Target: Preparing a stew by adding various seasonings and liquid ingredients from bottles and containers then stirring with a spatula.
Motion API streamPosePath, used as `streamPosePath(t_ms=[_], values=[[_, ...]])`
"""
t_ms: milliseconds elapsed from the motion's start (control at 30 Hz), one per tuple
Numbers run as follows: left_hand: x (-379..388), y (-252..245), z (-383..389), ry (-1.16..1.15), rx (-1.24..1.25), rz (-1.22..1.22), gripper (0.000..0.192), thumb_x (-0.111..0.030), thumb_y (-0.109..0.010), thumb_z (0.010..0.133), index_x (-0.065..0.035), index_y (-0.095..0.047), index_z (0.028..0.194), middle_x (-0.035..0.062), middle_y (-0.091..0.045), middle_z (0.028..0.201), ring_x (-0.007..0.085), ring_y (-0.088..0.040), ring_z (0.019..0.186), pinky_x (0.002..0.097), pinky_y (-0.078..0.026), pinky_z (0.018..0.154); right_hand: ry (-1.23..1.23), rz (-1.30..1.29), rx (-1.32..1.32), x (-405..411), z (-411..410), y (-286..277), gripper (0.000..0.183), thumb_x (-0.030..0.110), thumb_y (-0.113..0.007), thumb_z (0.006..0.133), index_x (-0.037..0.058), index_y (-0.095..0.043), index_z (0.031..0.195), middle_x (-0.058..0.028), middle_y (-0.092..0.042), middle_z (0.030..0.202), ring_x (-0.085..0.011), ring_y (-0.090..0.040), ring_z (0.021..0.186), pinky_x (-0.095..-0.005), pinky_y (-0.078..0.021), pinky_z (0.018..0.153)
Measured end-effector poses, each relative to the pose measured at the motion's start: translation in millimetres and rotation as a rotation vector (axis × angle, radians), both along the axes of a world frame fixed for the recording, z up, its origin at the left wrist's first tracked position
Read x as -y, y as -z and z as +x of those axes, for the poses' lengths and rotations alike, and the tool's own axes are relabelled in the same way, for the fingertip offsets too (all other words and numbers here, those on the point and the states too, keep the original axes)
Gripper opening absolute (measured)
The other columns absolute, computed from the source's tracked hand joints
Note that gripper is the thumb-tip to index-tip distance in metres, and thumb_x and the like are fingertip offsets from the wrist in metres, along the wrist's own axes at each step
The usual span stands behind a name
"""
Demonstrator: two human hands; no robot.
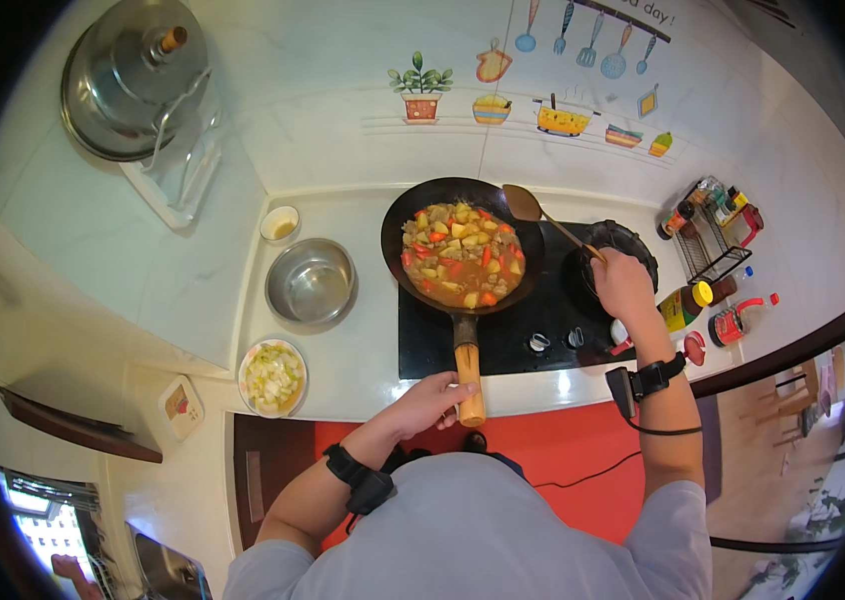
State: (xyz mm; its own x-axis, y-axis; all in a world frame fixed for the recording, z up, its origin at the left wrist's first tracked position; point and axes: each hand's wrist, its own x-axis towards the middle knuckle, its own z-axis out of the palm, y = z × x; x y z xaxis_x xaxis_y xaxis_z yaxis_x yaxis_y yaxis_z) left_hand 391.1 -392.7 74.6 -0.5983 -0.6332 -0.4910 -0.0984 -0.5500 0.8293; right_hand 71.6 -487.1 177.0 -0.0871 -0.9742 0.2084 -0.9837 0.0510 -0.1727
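Observation:
A dark wok point(392, 259) with a wooden handle stands on the left side of the black cooktop point(430, 352). It holds a stew point(460, 255) of potato and carrot pieces, bits that look like meat, and brown sauce. My left hand point(434, 401) is at the wok's wooden handle point(470, 397), thumb over it; the fingers are partly hidden. In my right hand point(623, 283) is the handle of a brown spatula point(522, 202), its blade raised over the wok's right rim. Under my right hand, a black burner or pan support point(621, 236) is partly covered.
Left of the cooktop are an empty metal bowl point(310, 281), a small white bowl point(280, 223) and a plate of chopped pale-green vegetables point(272, 379). A wire spice rack point(707, 240) and several bottles point(685, 304) stand at right. A large lidded metal pot point(134, 82) is at upper left.

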Motion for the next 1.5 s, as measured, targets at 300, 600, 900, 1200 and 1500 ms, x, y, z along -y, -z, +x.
streamPosePath(t_ms=[300, 600, 900, 1200, 1500], values=[[-2.7, -4.0, -0.2, -0.022, -0.006, -0.007, 0.046, -0.042, -0.060, 0.097, 0.0007, -0.054, 0.115, 0.0020, -0.057, 0.079, 0.0066, -0.050, 0.058, 0.0197, -0.040, 0.050, 0.014, 0.506, 0.372, 39.7, -5.6, 28.0, 0.039, 0.030, -0.054, 0.094, -0.0050, -0.069, 0.083, -0.0200, -0.067, 0.071, -0.0326, -0.066, 0.058, -0.0417, -0.0532, 0.061], [-3.5, -2.1, -1.6, -0.025, 0.018, -0.004, 0.046, -0.042, -0.060, 0.097, 0.0003, -0.055, 0.114, 0.0019, -0.057, 0.079, 0.0067, -0.050, 0.058, 0.0197, -0.039, 0.051, -0.128, 0.460, 0.729, 43.3, 20.4, 75.6, 0.034, 0.029, -0.059, 0.095, -0.0025, -0.067, 0.088, -0.0053, -0.059, 0.065, -0.0138, -0.049, 0.047, -0.0289, -0.0405, 0.047], [-2.7, -1.9, 0.0, -0.014, 0.013, -0.005, 0.048, -0.043, -0.060, 0.097, 0.0007, -0.055, 0.115, 0.0017, -0.056, 0.080, 0.0067, -0.049, 0.057, 0.0197, -0.040, 0.051, -0.381, 0.057, -0.064, -15.0, 24.5, 12.4, 0.025, 0.026, -0.061, 0.092, 0.0065, -0.065, 0.107, -0.0168, -0.066, 0.082, -0.0376, -0.065, 0.077, -0.0471, -0.0526, 0.069], [0.1, 1.1, 0.8, 0.006, 0.025, -0.008, 0.055, -0.046, -0.060, 0.097, 0.0023, -0.052, 0.122, 0.0013, -0.056, 0.078, 0.0069, -0.050, 0.058, 0.0199, -0.040, 0.052, -0.363, -0.117, -0.279, -69.7, 18.0, -59.9, 0.030, 0.017, -0.069, 0.084, 0.0100, -0.065, 0.113, -0.0088, -0.059, 0.086, -0.0279, -0.063, 0.083, -0.0397, -0.0521, 0.068], [-0.1, 4.3, 2.0, 0.006, -0.002, -0.015, 0.053, -0.045, -0.059, 0.098, 0.0019, -0.052, 0.122, 0.0011, -0.056, 0.076, 0.0068, -0.050, 0.058, 0.0199, -0.040, 0.052, -0.377, 0.075, -0.312, -105.0, 38.6, -95.5, 0.024, 0.017, -0.069, 0.083, 0.0105, -0.067, 0.106, -0.0096, -0.059, 0.084, -0.0295, -0.064, 0.080, -0.0406, -0.0514, 0.065]])
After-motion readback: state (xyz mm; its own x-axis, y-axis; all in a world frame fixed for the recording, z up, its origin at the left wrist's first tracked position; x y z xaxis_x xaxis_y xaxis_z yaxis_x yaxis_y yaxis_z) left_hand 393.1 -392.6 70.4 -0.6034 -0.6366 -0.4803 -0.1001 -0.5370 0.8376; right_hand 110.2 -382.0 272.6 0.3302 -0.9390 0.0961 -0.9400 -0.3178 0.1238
